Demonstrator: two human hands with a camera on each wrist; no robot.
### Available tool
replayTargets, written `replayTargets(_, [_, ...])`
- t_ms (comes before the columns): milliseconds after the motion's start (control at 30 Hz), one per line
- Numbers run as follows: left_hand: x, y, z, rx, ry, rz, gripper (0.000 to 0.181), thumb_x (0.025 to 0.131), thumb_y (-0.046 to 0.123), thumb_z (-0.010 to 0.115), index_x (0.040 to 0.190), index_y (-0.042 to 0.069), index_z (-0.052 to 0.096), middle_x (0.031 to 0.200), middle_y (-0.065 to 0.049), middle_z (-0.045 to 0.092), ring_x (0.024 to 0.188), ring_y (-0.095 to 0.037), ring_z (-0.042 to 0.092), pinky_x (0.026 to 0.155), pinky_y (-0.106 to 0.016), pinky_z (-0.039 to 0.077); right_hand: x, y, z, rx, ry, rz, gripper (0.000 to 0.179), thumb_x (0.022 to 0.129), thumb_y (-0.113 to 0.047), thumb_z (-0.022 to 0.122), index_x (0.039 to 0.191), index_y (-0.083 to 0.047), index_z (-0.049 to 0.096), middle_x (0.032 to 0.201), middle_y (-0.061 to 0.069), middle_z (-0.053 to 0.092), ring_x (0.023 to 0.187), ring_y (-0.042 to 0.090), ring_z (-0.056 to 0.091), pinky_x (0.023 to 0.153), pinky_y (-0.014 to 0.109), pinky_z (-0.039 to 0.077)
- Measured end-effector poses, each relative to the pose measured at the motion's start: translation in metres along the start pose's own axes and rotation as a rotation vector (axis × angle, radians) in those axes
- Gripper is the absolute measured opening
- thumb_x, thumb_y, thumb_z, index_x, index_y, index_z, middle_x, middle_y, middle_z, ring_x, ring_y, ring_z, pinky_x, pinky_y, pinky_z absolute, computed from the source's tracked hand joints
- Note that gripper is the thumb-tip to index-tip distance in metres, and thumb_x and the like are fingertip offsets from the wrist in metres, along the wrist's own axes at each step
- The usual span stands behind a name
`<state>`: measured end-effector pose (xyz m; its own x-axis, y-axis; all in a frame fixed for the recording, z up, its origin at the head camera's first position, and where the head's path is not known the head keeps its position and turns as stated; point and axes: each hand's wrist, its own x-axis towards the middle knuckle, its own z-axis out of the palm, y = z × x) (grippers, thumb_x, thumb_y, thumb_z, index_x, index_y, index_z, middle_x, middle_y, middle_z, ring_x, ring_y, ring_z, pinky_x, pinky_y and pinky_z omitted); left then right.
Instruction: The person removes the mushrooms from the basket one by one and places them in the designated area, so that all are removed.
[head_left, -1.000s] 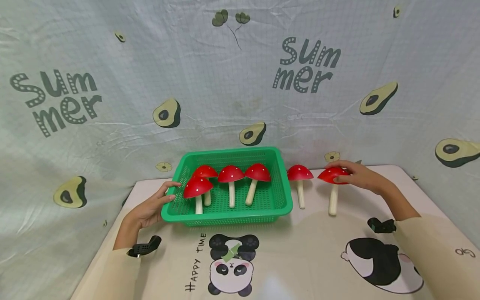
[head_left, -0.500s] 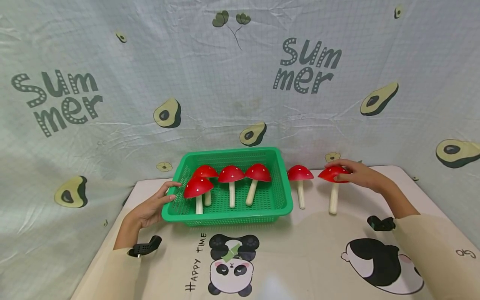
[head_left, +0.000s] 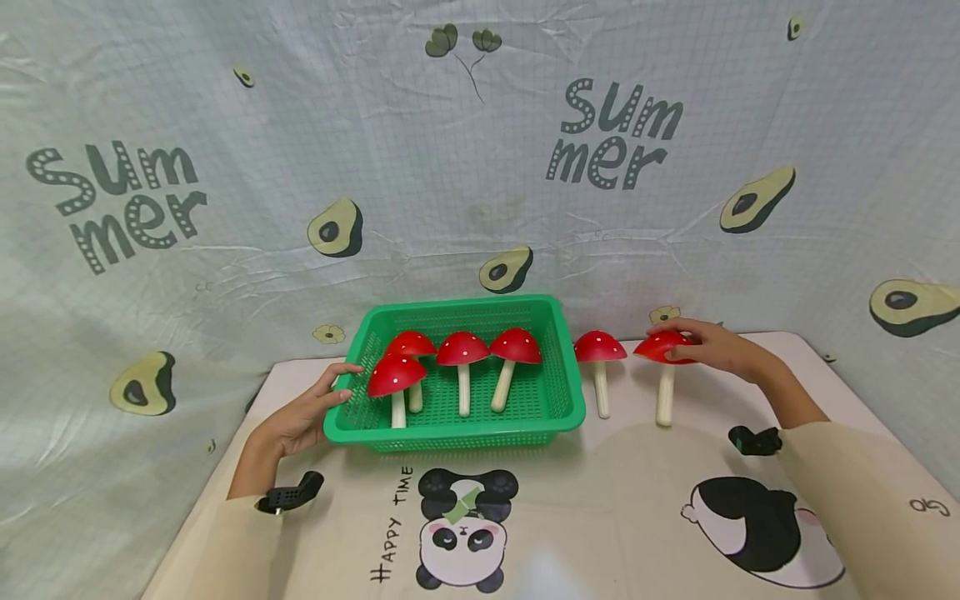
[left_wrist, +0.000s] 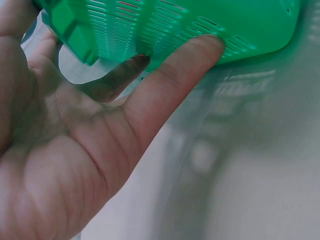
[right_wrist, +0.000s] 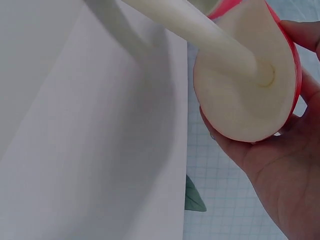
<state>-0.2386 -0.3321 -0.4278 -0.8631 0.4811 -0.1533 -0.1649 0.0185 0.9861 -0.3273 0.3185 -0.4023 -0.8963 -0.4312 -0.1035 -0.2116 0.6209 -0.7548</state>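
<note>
My right hand (head_left: 716, 346) grips the red cap of a toy mushroom (head_left: 665, 396), whose pale stem points toward me. In the right wrist view fingers hold the cap's outer edge, and the mushroom's pale underside (right_wrist: 235, 107) faces the camera. At the left end of a green plastic basket (head_left: 465, 429), my left hand (head_left: 300, 421) holds the rim. The left wrist view shows straight fingers against the basket's slotted wall (left_wrist: 165, 30). Several white-dotted red mushrooms (head_left: 462, 350) lie inside the basket. Another mushroom (head_left: 599, 346) is just outside its right wall.
The table (head_left: 600, 508) has a pale cloth with panda prints. A printed fabric sheet (head_left: 420, 167) hangs behind and at both sides. The basket stands near the back edge.
My right hand and the mushroom it holds have shifted very slightly left, with the stem's lower end a little higher. My left hand, the basket and the other mushrooms have stayed put.
</note>
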Motion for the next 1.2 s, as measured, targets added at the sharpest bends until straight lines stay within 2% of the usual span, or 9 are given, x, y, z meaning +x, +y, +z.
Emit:
replayTargets(467, [0.0,0.0,-0.002,0.01,0.01,-0.007,0.032,0.109,0.02,0.048,0.133,0.038,0.039,0.131,-0.015,0.042,0.105,-0.024,0.067,0.083,-0.044,0.06,0.012,0.006,0.0,0.036,-0.017,-0.01,0.048,0.099,-0.027,0.061,0.143,-0.011,0.052,0.141,0.021,0.044,0.125,0.041,0.041,0.089,0.048,0.052])
replayTargets(833, [-0.001,-0.001,0.0,-0.003,0.005,-0.004,0.032,0.109,0.019,0.048,0.133,0.038,0.04,0.133,-0.016,0.041,0.104,-0.024,0.067,0.083,-0.044,0.06,0.021,0.016,0.012,0.007,-0.007,-0.064,0.047,0.099,-0.026,0.063,0.141,-0.006,0.054,0.138,0.022,0.049,0.124,0.04,0.043,0.088,0.042,0.053])
replayTargets(1033, [0.0,0.0,0.001,0.007,0.002,-0.003,0.032,0.109,0.019,0.048,0.133,0.038,0.039,0.131,-0.015,0.042,0.104,-0.024,0.067,0.082,-0.044,0.06,0.02,0.013,0.01,0.026,0.008,-0.036,0.047,0.098,-0.022,0.06,0.141,-0.005,0.052,0.138,0.024,0.046,0.122,0.04,0.042,0.086,0.042,0.053])
replayTargets(1200, [-0.001,0.001,0.001,0.01,0.005,-0.004,0.032,0.109,0.018,0.047,0.133,0.039,0.04,0.131,-0.016,0.041,0.104,-0.024,0.067,0.082,-0.044,0.06,0.023,0.014,0.011,0.072,-0.016,-0.001,0.05,0.098,-0.021,0.06,0.145,-0.006,0.048,0.143,0.024,0.041,0.127,0.043,0.038,0.089,0.043,0.053])
